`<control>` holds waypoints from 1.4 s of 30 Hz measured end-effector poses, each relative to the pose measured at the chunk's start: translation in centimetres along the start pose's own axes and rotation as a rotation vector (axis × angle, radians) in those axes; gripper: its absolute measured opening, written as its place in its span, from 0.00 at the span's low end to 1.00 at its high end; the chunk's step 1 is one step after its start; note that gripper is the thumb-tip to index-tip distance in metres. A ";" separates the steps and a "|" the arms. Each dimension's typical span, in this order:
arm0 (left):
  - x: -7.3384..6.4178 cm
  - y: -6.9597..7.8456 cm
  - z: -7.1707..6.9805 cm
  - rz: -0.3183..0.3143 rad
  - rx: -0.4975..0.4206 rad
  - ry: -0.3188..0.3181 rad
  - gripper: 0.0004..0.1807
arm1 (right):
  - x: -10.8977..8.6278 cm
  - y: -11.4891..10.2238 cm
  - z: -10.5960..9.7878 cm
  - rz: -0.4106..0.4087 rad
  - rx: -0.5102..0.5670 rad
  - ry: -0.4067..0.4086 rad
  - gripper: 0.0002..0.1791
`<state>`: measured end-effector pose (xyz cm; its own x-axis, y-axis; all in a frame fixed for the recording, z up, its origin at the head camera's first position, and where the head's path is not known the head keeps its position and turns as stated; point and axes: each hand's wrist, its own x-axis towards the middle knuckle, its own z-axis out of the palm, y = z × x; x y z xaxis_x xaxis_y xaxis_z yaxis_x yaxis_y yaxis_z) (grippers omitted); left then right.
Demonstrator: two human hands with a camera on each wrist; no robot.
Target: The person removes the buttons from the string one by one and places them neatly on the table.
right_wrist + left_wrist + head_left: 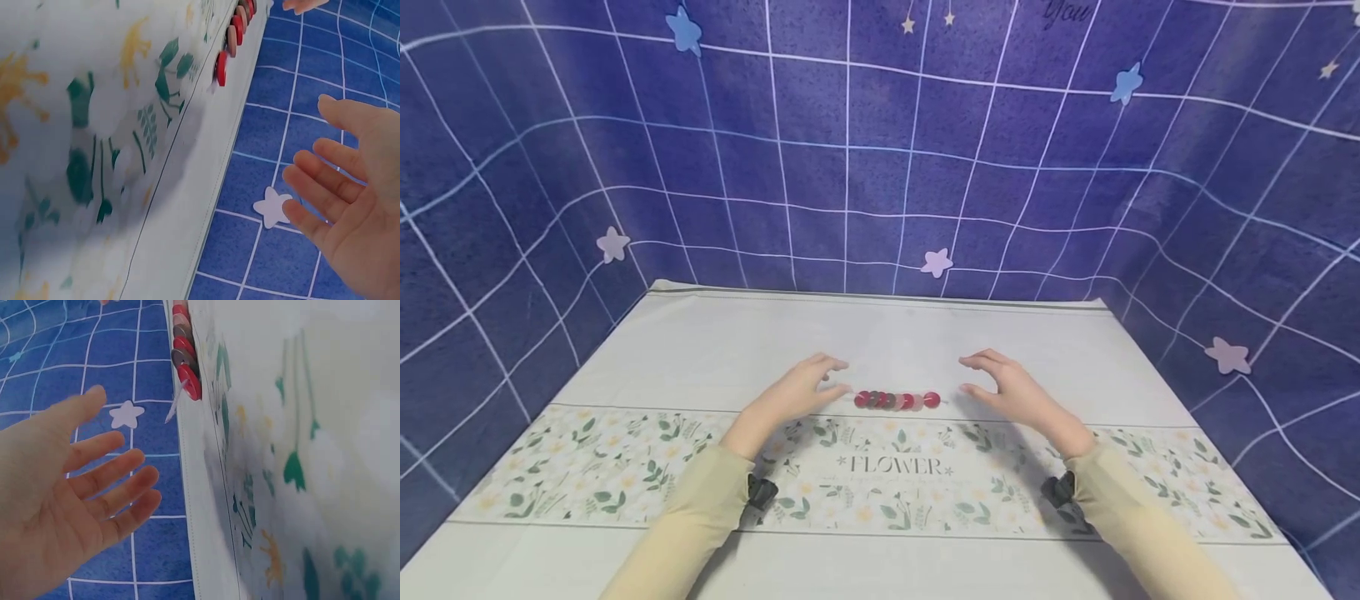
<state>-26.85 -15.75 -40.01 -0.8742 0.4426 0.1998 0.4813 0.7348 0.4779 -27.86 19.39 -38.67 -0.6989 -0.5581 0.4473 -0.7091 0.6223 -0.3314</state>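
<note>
And here you are, both hands up on either side of a short row of buttons (890,402), red, dark grey and pink. Your left hand (805,387) hangs just off its left end, fingers spread and lightly bent, thumb apart, holding nothing. Your right hand (1011,387) mirrors it off the right end, just as spread, just as unladen. Neither touches the row; with a palm at each side, nothing covers the buttons.

Look at that line: the buttons overlap, most leaning on the next, while the red one at the right end sits a touch apart. A pale cord (175,405) pokes out at the left end, so they're probably threaded, which would explain the neat file. The row lies on the white tablecloth (760,333), just to the far side of the floral band (647,467), centred beyond the FLOWER lettering (895,465), roughly midway between your hands.
</note>
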 end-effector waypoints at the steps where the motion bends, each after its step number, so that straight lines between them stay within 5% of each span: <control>1: 0.1 0.0 0.1 0.002 -0.002 0.006 0.27 | 0.1 -0.1 0.1 -0.001 0.010 0.001 0.23; 16: 1.5 -0.2 0.8 -0.029 0.017 -0.032 0.12 | 1.3 -0.5 2.0 0.008 0.074 -0.020 0.13; 42: 1.1 -1.1 2.0 -0.072 0.001 -0.041 0.11 | 2.3 -0.2 4.4 0.014 0.099 -0.122 0.14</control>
<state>-28.21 -15.05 -41.98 -0.9031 0.4092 0.1298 0.4174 0.7661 0.4888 -29.69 15.62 -41.20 -0.7104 -0.6163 0.3398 -0.7010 0.5767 -0.4196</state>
